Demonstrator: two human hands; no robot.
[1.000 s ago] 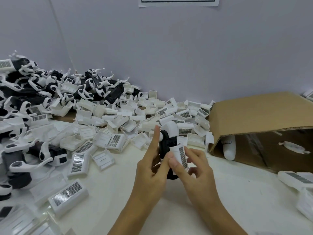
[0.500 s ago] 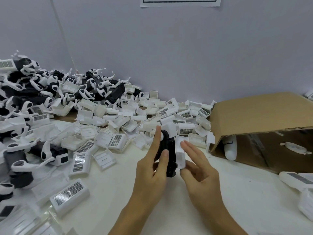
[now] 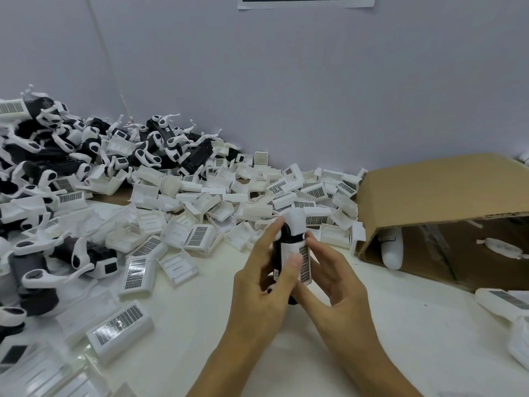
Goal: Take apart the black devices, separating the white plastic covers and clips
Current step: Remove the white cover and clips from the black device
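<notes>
The desk [image 3: 429, 339] is white and backed by a pale wall [image 3: 286, 96]. A cardboard box [image 3: 446, 193] lies on its side at the right, its open face toward the viewer, with a white part [image 3: 392, 250] inside near its left edge. A wide heap of loose white covers [image 3: 200, 207] spreads across the middle and left of the desk; many carry a barcode-like label. Behind and to the left lies a pile of black devices [image 3: 57, 156] with white clips attached.

In front of the heap, one black device [image 3: 277, 253] stands upright above the desk, held between both hands. The left hand [image 3: 257, 293] grips it, the index finger extended up its left side and the thumb pressed on the white cover [image 3: 292, 250] at its front. The right hand [image 3: 335, 285] touches the right edge of that cover; its fingers are only slightly bent, and its palm faces left.
</notes>
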